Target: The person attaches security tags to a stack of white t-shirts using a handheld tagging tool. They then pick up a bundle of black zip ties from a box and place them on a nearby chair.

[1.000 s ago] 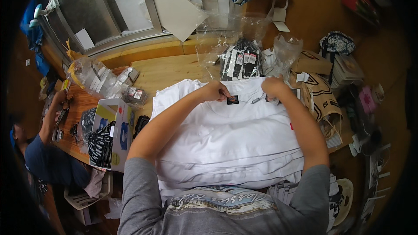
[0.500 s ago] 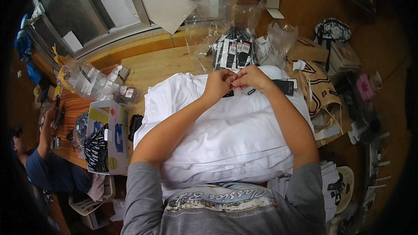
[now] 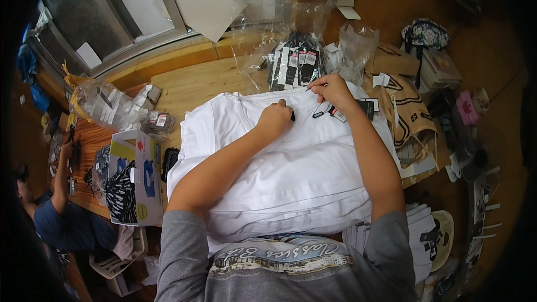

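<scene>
1. The white garment (image 3: 279,168) was laid uppermost on a pile of white cloth (image 3: 291,221), with its neckline pointed away from the person and its visible outline stretched longest from left to right
2. The left hand (image 3: 275,120) was rested on the white garment near the neckline, its fingers curled at a black label (image 3: 292,115); whether the label was gripped could not be told
3. The right hand (image 3: 333,94) was held over the white garment's far edge, thumb and forefinger brought close together; what was pinched, if anything, could not be told
4. Dark hang tags (image 3: 367,109) were seen on the white garment's far right part
5. A clear bag of tags (image 3: 296,67) was placed just beyond the white garment, a tan bag (image 3: 413,113) to its right, and an open box (image 3: 146,162) of black-and-white tags to its left
</scene>
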A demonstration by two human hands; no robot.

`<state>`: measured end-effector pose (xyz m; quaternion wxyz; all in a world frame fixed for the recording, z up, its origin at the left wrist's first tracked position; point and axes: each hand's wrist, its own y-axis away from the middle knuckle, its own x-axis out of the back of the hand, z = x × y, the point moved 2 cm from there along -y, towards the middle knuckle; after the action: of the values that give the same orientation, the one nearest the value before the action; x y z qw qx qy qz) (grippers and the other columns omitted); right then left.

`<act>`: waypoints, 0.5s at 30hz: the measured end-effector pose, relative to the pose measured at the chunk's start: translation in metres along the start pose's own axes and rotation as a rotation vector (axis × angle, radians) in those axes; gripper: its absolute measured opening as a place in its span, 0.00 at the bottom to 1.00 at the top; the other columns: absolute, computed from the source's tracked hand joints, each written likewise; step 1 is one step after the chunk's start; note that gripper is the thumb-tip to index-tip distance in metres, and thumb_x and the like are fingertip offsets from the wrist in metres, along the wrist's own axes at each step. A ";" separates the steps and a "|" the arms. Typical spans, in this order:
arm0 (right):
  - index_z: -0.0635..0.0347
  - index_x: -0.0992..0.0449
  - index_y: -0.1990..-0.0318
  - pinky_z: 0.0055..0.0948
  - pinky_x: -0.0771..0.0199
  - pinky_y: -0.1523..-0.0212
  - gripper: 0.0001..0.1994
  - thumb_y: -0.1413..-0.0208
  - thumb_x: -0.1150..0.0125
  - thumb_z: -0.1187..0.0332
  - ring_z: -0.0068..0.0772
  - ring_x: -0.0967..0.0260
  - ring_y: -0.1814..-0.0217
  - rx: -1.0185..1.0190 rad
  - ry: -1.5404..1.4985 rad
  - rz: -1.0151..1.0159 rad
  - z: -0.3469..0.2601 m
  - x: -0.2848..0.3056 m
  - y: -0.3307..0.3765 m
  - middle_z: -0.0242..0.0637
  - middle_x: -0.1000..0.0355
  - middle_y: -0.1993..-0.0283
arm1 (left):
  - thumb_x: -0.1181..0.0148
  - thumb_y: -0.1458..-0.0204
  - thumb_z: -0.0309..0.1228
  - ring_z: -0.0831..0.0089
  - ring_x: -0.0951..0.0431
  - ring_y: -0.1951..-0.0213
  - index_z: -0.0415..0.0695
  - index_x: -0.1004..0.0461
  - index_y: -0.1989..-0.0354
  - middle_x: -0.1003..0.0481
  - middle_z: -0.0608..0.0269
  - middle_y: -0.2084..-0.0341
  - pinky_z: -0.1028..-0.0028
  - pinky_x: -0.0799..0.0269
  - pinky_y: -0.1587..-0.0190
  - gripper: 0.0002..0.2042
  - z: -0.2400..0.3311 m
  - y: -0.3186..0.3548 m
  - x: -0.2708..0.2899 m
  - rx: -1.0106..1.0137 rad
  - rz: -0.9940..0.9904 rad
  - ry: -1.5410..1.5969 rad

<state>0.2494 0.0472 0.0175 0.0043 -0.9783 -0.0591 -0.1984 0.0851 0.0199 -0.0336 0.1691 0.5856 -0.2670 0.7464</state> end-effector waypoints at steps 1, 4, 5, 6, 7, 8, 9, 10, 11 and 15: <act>0.67 0.26 0.74 0.18 0.38 0.86 0.05 0.63 0.44 0.79 0.18 0.38 0.86 -0.005 0.030 0.015 0.002 0.001 0.000 0.35 0.32 0.84 | 0.42 0.67 0.33 0.60 0.28 0.74 0.39 0.30 0.78 0.32 0.53 0.72 0.70 0.31 0.70 0.11 0.003 0.000 0.001 -0.006 -0.017 -0.026; 0.65 0.26 0.75 0.19 0.37 0.84 0.05 0.65 0.42 0.78 0.19 0.37 0.86 0.001 0.136 0.046 -0.006 -0.002 0.004 0.35 0.32 0.84 | 0.44 0.65 0.33 0.60 0.28 0.75 0.39 0.30 0.79 0.32 0.52 0.74 0.70 0.30 0.72 0.10 0.006 0.002 -0.004 -0.042 -0.020 -0.116; 0.65 0.25 0.76 0.20 0.37 0.83 0.05 0.65 0.42 0.78 0.20 0.36 0.85 0.011 0.174 0.048 -0.008 -0.003 0.005 0.36 0.31 0.83 | 0.44 0.65 0.33 0.60 0.28 0.75 0.39 0.30 0.79 0.32 0.52 0.74 0.70 0.30 0.72 0.09 0.007 0.002 -0.004 -0.056 -0.016 -0.150; 0.64 0.25 0.76 0.21 0.36 0.82 0.05 0.66 0.41 0.77 0.21 0.36 0.85 0.021 0.213 0.050 -0.008 -0.005 0.006 0.37 0.31 0.83 | 0.44 0.65 0.32 0.60 0.28 0.76 0.38 0.30 0.79 0.31 0.53 0.75 0.70 0.30 0.73 0.09 0.006 0.001 -0.003 -0.031 -0.014 -0.131; 0.63 0.25 0.76 0.21 0.35 0.81 0.05 0.66 0.41 0.76 0.22 0.35 0.84 0.032 0.245 0.054 -0.007 -0.007 0.005 0.37 0.31 0.82 | 0.44 0.65 0.31 0.61 0.28 0.76 0.38 0.30 0.80 0.31 0.53 0.76 0.70 0.30 0.74 0.08 0.005 0.001 -0.003 -0.008 -0.012 -0.113; 0.63 0.25 0.76 0.22 0.35 0.79 0.05 0.66 0.40 0.76 0.24 0.34 0.83 0.045 0.277 0.059 -0.005 -0.010 0.005 0.38 0.30 0.82 | 0.44 0.65 0.31 0.61 0.28 0.77 0.38 0.30 0.81 0.30 0.53 0.77 0.71 0.30 0.74 0.08 0.003 0.000 -0.001 0.016 -0.009 -0.096; 0.62 0.25 0.77 0.23 0.34 0.77 0.05 0.67 0.40 0.75 0.26 0.33 0.82 0.058 0.310 0.064 -0.004 -0.012 0.004 0.39 0.30 0.81 | 0.43 0.66 0.29 0.62 0.27 0.77 0.37 0.30 0.81 0.30 0.53 0.78 0.71 0.31 0.75 0.07 -0.003 -0.002 -0.001 0.028 0.042 0.005; 0.61 0.25 0.77 0.24 0.33 0.74 0.05 0.66 0.40 0.73 0.29 0.32 0.78 0.108 0.348 0.073 -0.005 -0.014 0.004 0.40 0.29 0.79 | 0.42 0.66 0.27 0.63 0.27 0.77 0.37 0.29 0.82 0.29 0.53 0.79 0.72 0.31 0.75 0.06 -0.012 -0.005 -0.002 0.040 0.093 0.107; 0.61 0.25 0.77 0.24 0.33 0.73 0.05 0.66 0.40 0.72 0.29 0.31 0.77 0.128 0.349 0.065 -0.005 -0.017 0.005 0.39 0.29 0.79 | 0.42 0.67 0.26 0.65 0.27 0.77 0.36 0.29 0.82 0.28 0.53 0.80 0.73 0.31 0.75 0.05 -0.019 -0.005 0.003 0.052 0.140 0.207; 0.58 0.25 0.78 0.24 0.33 0.72 0.04 0.66 0.40 0.69 0.30 0.31 0.76 0.156 0.359 0.027 -0.001 -0.028 0.002 0.36 0.29 0.79 | 0.39 0.70 0.21 0.71 0.27 0.79 0.36 0.28 0.83 0.27 0.56 0.82 0.76 0.33 0.75 0.04 -0.039 -0.006 0.008 0.319 0.060 0.694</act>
<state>0.2237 0.0420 0.0081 0.0933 -0.9246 -0.0593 -0.3646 0.0559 0.0478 -0.0308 0.1343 0.3088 -0.0913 0.9372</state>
